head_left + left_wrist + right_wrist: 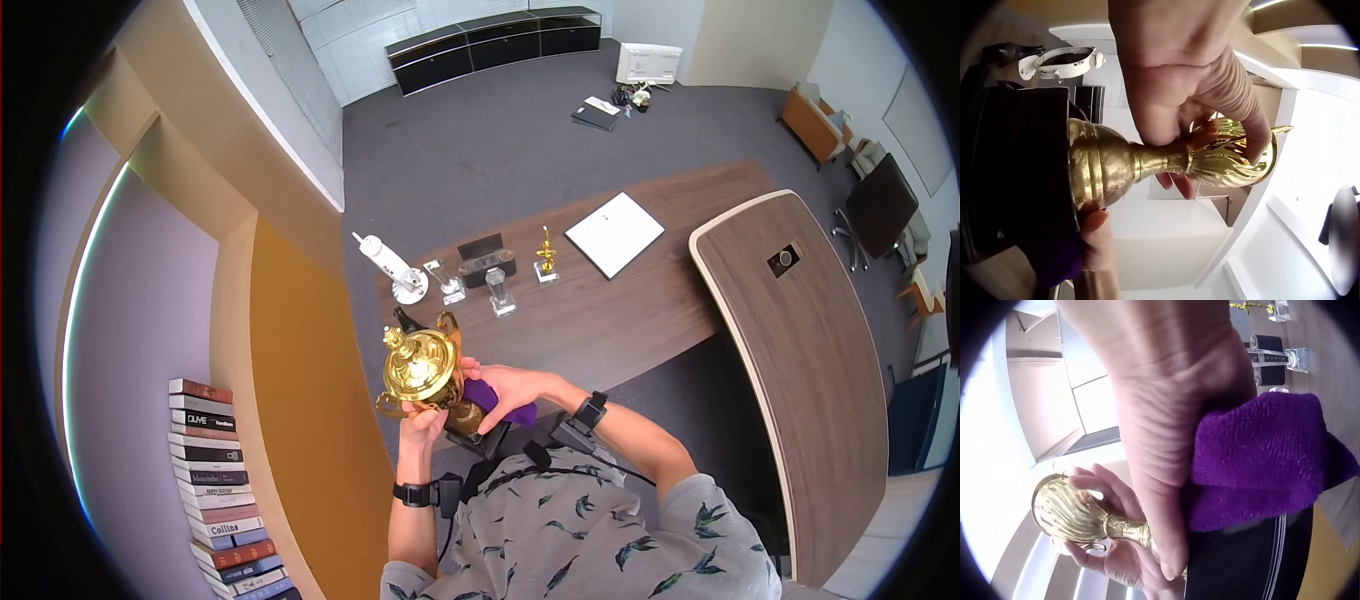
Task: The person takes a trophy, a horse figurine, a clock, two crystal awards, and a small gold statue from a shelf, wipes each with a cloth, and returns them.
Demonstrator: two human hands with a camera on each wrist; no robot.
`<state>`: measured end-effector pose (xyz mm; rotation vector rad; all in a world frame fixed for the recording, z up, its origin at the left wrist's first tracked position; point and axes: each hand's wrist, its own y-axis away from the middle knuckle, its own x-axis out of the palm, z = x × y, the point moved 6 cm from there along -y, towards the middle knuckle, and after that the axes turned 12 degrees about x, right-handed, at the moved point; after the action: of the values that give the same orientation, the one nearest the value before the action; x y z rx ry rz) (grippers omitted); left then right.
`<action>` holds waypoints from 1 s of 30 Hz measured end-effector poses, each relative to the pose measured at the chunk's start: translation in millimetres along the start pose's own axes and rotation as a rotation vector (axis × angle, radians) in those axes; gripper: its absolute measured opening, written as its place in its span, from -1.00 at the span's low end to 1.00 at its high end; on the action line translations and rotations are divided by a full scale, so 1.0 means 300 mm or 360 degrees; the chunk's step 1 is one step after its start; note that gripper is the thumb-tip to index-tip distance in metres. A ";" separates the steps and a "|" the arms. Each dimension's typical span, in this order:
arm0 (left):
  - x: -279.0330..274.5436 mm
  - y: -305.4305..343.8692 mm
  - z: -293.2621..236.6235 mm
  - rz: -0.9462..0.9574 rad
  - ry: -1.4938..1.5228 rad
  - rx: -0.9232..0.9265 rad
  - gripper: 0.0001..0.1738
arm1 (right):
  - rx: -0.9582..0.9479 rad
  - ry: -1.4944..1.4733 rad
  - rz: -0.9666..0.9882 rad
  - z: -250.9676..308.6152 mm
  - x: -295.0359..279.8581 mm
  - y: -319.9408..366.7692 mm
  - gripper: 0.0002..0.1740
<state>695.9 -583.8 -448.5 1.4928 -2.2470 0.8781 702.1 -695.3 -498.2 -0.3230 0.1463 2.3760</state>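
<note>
The left hand [420, 428], clamped round the shiny gold metal trophy [420, 370], should steady it while the right hand [518, 385], gripping the fuzzy purple cloth [1257, 462], presses lightly.

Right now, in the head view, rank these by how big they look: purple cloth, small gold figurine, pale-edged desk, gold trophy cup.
1. pale-edged desk
2. gold trophy cup
3. purple cloth, partly covered by the hand
4. small gold figurine, standing farther off on the other table
</note>
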 end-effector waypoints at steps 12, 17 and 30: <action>0.026 -0.060 0.027 -0.0262 0.0019 0.0138 -0.26 | 0.0011 0.0210 -0.0531 0.036 -0.082 0.071 -0.28; 0.066 -0.032 0.118 -0.0549 -0.0374 0.0256 -0.29 | 0.0173 0.0727 -0.0931 0.081 -0.159 0.126 -0.30; 0.114 -0.050 0.039 -0.0337 0.0161 0.0413 -0.31 | 0.0438 -0.0506 -0.0791 -0.166 -0.314 0.202 -0.67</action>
<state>696.2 -619.9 -433.6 1.7163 -1.9179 1.1829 737.0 -811.0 -519.4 0.1400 0.2122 1.8538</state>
